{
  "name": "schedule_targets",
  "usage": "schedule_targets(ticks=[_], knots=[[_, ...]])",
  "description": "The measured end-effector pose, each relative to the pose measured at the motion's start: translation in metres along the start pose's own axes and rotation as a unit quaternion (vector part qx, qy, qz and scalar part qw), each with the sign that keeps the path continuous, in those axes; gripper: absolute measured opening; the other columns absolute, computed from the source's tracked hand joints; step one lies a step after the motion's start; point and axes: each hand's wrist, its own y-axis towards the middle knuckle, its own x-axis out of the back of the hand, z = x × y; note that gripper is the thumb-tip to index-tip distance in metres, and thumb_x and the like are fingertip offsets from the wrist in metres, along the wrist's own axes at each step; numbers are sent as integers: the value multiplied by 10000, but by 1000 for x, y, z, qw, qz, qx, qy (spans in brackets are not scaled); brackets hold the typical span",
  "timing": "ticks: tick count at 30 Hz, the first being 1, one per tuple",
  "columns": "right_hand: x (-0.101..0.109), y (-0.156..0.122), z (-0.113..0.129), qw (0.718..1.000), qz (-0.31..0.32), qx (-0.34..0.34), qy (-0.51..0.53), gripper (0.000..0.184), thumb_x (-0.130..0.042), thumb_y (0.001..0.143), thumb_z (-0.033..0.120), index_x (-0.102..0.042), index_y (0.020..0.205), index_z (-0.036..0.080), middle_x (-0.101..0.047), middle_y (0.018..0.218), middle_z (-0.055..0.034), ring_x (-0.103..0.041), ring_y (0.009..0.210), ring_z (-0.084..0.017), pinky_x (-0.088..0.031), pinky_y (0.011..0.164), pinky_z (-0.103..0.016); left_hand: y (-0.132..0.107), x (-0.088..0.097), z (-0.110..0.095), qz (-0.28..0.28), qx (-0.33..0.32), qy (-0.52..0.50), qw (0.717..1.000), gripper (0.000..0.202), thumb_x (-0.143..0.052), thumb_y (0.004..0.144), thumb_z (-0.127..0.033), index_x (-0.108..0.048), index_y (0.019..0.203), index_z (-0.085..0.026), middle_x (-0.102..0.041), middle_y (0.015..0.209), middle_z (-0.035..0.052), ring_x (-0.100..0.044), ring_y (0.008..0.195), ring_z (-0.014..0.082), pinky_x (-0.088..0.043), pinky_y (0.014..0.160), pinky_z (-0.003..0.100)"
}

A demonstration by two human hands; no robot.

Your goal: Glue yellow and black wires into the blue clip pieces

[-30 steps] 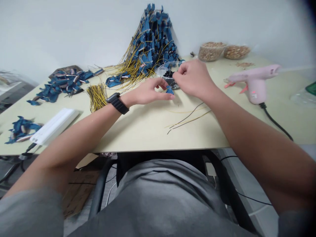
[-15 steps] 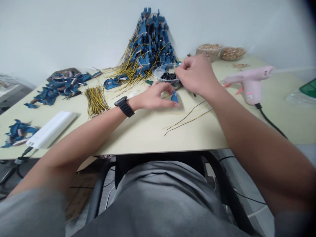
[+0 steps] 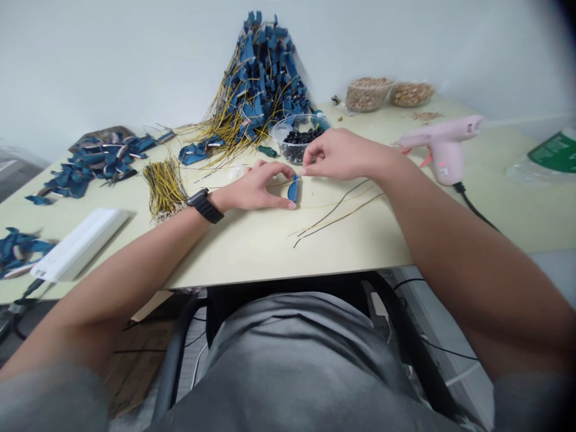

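Observation:
My left hand (image 3: 265,187) holds a small curved blue piece (image 3: 293,188) upright between thumb and fingertips, just above the table. A thin wire runs by that piece. Close on its right, my right hand (image 3: 335,157) has thumb and forefinger pinched together; whatever is between them is too small to make out. Behind the hands stands a clear round tub (image 3: 294,152) of small black parts (image 3: 303,135). Loose yellow and black wires (image 3: 333,215) lie on the table beneath my right forearm.
A tall heap of blue pieces with yellow wires (image 3: 265,78) leans at the wall. Leftward are a wire bundle (image 3: 162,187), more blue pieces (image 3: 96,157) and a white box (image 3: 81,243). A pink glue gun (image 3: 445,147), a plastic bottle (image 3: 551,155) and tubs of small tan parts (image 3: 368,95) are rightward.
My right hand has come away from the tub's rim, down and left to the blue piece. My left hand still holds the piece. The view has shifted slightly.

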Motion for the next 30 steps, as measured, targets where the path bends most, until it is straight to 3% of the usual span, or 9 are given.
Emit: schedule_targets(ticks=[8,18,30], knots=[[-7,8,-13,1000,13,-5,-17,77,-1005,993,293,-951,958,251,-865,986,-59,-790,1034,-300,-516,939,-414,8,0,11,-2,-34,-13,999,924,-1030,760,-953,-893,1479,-389,-869,1638,107,-685,1596,463,-470,1462,653],[-15,14,-16,1000,11,-2,-19,96,-994,990,312,-928,961,248,-845,938,-63,-780,1026,-299,-526,918,-395,13,4,5,11,-49,-17,999,927,-1020,766,-946,-894,1464,-348,-855,1718,122,-687,1642,465,-374,1525,667],[-18,16,-16,999,22,-12,-25,102,-1000,1025,315,-941,1015,233,-829,982,-53,-739,989,-264,-491,914,-384,16,0,21,2,-89,-20,996,993,-1017,803,-1028,-908,1491,-320,-862,1669,145,-712,1599,469,-444,1486,648]])
